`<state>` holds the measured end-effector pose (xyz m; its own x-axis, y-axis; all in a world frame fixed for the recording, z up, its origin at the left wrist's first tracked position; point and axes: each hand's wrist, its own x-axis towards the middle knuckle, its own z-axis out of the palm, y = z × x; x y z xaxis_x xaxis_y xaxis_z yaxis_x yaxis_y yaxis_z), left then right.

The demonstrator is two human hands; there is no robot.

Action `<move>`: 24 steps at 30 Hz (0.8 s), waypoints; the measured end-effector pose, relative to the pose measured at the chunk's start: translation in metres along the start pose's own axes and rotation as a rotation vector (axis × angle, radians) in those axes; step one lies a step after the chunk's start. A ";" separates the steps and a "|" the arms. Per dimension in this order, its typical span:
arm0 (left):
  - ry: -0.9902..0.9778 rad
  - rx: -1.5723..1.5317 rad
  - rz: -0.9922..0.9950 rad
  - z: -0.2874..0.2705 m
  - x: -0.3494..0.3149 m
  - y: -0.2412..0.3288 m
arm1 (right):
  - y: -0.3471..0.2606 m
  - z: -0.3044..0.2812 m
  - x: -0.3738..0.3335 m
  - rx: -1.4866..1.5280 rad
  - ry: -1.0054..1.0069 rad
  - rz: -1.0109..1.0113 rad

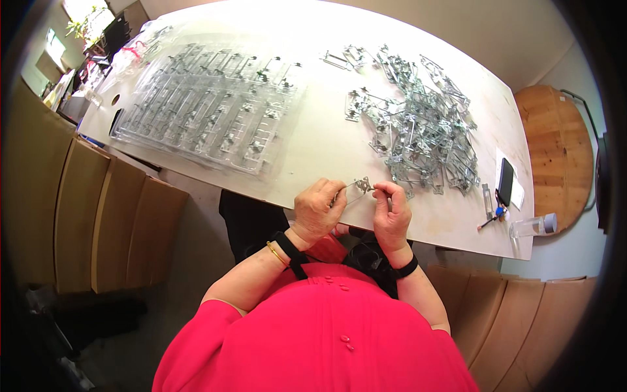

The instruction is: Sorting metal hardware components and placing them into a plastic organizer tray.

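Note:
Between my two hands, just above the table's near edge, is a small silvery metal bracket [363, 185] with thin rods. My left hand [319, 208] pinches it from the left side, fingers curled. From the right, my right hand [392, 210] grips its other end between thumb and fingertips. Beyond my right hand spreads a heap of similar metal brackets [421, 124], tangled together. To the far left lie stacked clear plastic trays [202, 111] with metal brackets set in rows. The exact shape of the held part is partly covered by my fingers.
At the table's right end are a black phone [505, 181] on white paper, a pen-like tool [491, 219], and a clear bottle [532, 226] lying near the edge. Cardboard boxes [117, 222] stand below on the left, with more boxes [483, 307] at lower right. A round wooden board [555, 153] leans behind.

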<state>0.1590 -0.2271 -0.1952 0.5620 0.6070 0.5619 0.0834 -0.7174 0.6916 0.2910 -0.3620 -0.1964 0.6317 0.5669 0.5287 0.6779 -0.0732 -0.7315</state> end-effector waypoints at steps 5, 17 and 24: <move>-0.006 0.007 -0.020 -0.002 0.000 0.001 | -0.006 0.000 -0.001 0.035 -0.010 0.085; -0.014 0.022 -0.032 -0.002 -0.001 0.001 | -0.003 0.002 -0.001 0.060 -0.003 0.064; -0.014 0.015 -0.037 -0.001 -0.001 0.001 | -0.002 0.000 -0.002 0.032 0.007 0.087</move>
<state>0.1581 -0.2285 -0.1945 0.5700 0.6280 0.5298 0.1163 -0.7000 0.7046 0.2881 -0.3631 -0.1964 0.6902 0.5536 0.4659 0.6085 -0.0957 -0.7878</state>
